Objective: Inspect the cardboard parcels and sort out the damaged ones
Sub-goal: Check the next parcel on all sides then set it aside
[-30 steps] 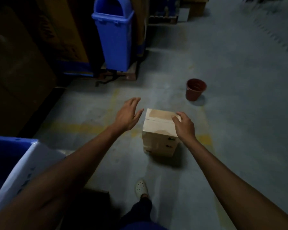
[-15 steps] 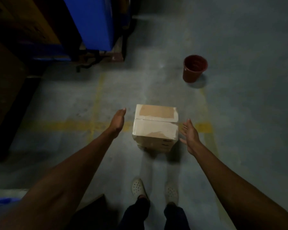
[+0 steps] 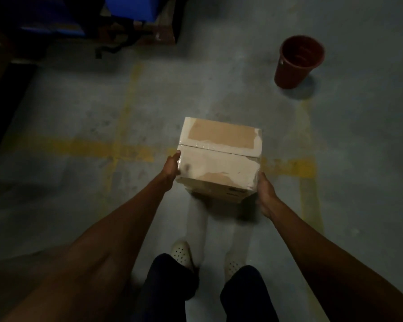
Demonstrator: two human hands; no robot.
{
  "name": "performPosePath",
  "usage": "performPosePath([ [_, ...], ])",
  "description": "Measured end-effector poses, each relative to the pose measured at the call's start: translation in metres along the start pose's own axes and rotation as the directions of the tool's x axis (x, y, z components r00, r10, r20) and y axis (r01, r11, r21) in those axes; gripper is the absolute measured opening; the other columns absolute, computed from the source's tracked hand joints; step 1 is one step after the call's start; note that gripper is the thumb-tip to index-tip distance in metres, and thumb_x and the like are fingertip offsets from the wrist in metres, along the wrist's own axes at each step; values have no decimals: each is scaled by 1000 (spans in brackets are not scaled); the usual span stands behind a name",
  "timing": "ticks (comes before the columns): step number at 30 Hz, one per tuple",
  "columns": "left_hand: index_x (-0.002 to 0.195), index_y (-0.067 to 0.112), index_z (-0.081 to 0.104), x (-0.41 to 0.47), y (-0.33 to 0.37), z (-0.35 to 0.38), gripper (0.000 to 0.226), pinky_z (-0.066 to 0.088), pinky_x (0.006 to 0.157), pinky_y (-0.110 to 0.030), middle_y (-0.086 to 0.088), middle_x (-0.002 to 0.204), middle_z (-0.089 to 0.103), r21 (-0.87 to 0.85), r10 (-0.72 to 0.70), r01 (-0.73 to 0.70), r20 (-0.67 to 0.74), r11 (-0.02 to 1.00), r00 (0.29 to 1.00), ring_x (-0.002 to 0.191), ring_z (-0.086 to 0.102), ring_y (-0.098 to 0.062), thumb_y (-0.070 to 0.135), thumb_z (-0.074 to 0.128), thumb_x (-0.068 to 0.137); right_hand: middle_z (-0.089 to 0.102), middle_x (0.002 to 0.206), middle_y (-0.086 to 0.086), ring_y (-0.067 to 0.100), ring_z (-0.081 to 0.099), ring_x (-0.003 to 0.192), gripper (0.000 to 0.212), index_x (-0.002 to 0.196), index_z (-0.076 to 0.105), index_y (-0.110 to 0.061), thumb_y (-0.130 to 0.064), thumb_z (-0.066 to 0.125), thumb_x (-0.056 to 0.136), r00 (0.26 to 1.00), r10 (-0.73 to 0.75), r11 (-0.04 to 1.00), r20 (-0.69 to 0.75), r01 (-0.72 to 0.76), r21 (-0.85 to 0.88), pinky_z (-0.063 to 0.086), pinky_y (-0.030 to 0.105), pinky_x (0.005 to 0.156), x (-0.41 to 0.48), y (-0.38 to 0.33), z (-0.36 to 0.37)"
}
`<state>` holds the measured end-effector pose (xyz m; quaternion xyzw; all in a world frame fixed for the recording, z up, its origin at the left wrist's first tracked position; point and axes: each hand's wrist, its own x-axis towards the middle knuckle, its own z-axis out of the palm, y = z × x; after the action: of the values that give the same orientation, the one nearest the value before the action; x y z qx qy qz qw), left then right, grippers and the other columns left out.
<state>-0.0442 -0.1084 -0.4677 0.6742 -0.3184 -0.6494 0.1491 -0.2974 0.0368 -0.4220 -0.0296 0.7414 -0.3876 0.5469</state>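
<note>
Grip is two flat palms: left hand [image 3: 171,168] and right hand [image 3: 265,194] press opposite sides of the box [image 3: 219,159] on the floor [image 3: 79,205]. Best lift it level, turning each face.

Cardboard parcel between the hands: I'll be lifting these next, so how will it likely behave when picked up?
The cardboard parcel is probably stiff: its edges look straight with the left hand and right hand pressing its sides. Its boxy, flat-sided shape should not roll. The glossy tape may feel slick, and the peeled top facing may tear further.
</note>
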Motion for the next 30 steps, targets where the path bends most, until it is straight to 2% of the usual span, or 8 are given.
performPosePath([
  [2,138,7,53,-46,29,6,53,40,78,-32,-14,136,57,-46,68,-70,-50,996,996,119,55,-32,45,37,104,70,118,1,23,63,109,35,118,69,-18,-42,47,105,999,-15,1000,-35,15,2,51,37,95,0,-7,-3],
  [6,117,5,68,-82,60,-4,38,53,68,-29,-13,115,70,-80,193,-199,-81,977,978,95,65,-25,28,41,103,61,78,-6,12,55,75,32,78,62,-24,-20,44,104,996,-69,997,-64,66,-47,43,29,64,-29,-48,-10],
  [9,97,18,74,-127,83,-17,32,52,81,-38,-5,98,73,-113,247,-264,-146,958,958,92,66,-22,36,48,98,62,80,-6,10,57,75,25,84,60,-21,-23,45,104,990,-134,989,-39,132,-59,40,29,61,-68,-81,-11],
  [13,125,11,67,-177,98,-46,71,40,111,-54,-9,131,65,-190,295,-339,-225,921,929,123,59,-27,59,62,73,64,94,4,20,64,77,9,107,47,-16,-22,45,102,973,-229,972,39,231,-39,50,28,53,-134,-118,-13],
  [19,138,16,58,-323,109,-72,71,39,112,-49,-5,140,59,-235,278,-398,-417,887,865,130,54,-23,55,62,80,70,99,3,24,70,80,25,114,54,-9,-28,51,97,886,-426,877,180,454,-158,57,41,68,-232,-146,-7],
  [22,131,12,63,-381,93,-86,41,41,108,-41,-5,136,61,-270,257,-452,-536,850,804,129,54,-24,35,55,98,69,112,7,23,74,85,22,110,49,-23,-37,53,93,851,-465,845,245,509,-165,56,30,60,-276,-147,3],
  [26,145,12,50,-455,57,-105,47,33,116,-41,-4,150,48,-268,256,-537,-657,800,709,138,43,-21,27,53,101,62,127,16,26,72,94,46,104,36,-43,-66,51,66,818,-470,806,331,551,-217,58,33,64,-317,-138,22],
  [30,145,10,50,-524,8,-125,46,35,112,-33,-2,146,51,-285,218,-590,-741,755,635,133,46,-18,20,55,100,64,121,15,31,69,99,43,99,38,-47,-69,43,63,775,-508,745,376,615,-260,60,43,78,-359,-114,45],
])
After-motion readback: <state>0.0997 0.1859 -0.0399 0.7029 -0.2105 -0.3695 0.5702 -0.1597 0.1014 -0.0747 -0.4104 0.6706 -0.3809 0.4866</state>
